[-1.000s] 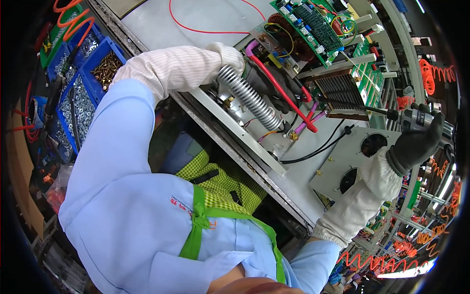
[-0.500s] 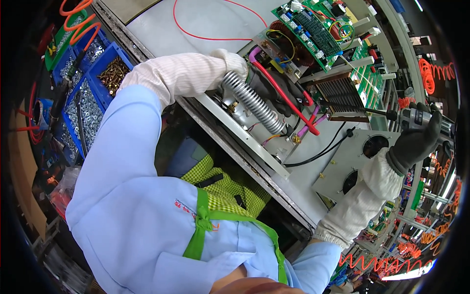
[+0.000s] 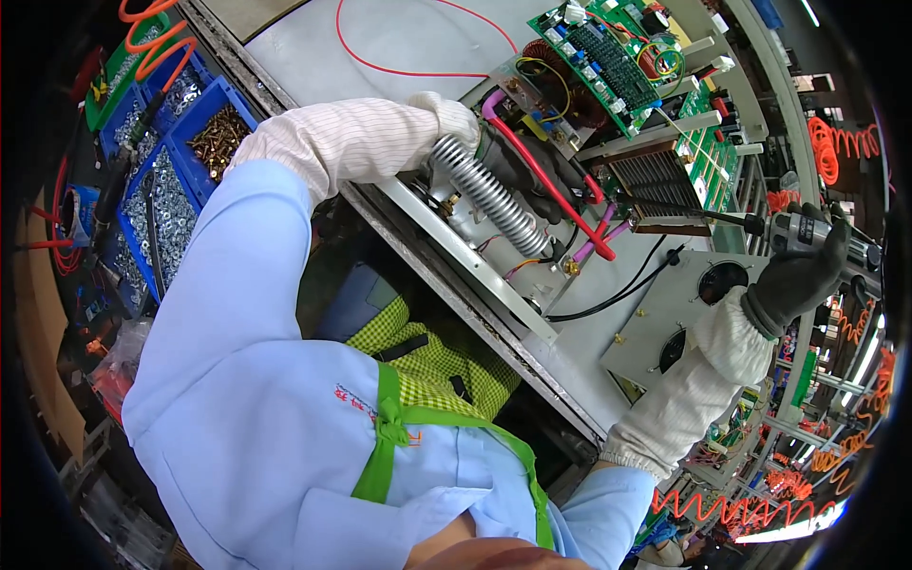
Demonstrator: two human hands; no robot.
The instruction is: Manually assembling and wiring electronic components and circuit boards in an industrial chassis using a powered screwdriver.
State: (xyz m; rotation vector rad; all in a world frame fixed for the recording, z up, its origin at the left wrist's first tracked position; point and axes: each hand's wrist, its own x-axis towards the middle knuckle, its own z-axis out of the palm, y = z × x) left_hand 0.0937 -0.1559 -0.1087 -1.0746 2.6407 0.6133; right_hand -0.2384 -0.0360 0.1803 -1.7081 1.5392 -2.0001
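My right hand, in a dark glove, is wrapped round a grey power screwdriver. Its long dark shaft points left across the finned heatsink toward the ends of the thick red and purple cables. My left hand, also in a dark glove, reaches inside the open metal chassis. It lies behind a large silver coil spring and next to a thick red cable. Spring and cable hide most of its fingers, so whether it holds anything is unclear. The screwdriver's tip is hard to make out among the cables.
Green circuit boards stand on the chassis's far side. A grey panel with two round fans lies at its right. Blue bins of brass and silver fasteners stand at left. A thin red wire crosses the bench; orange coiled hoses hang about.
The whole view has shifted slightly. My right hand and the screwdriver sit a little further left in the picture; my left hand stays in the same place in the chassis.
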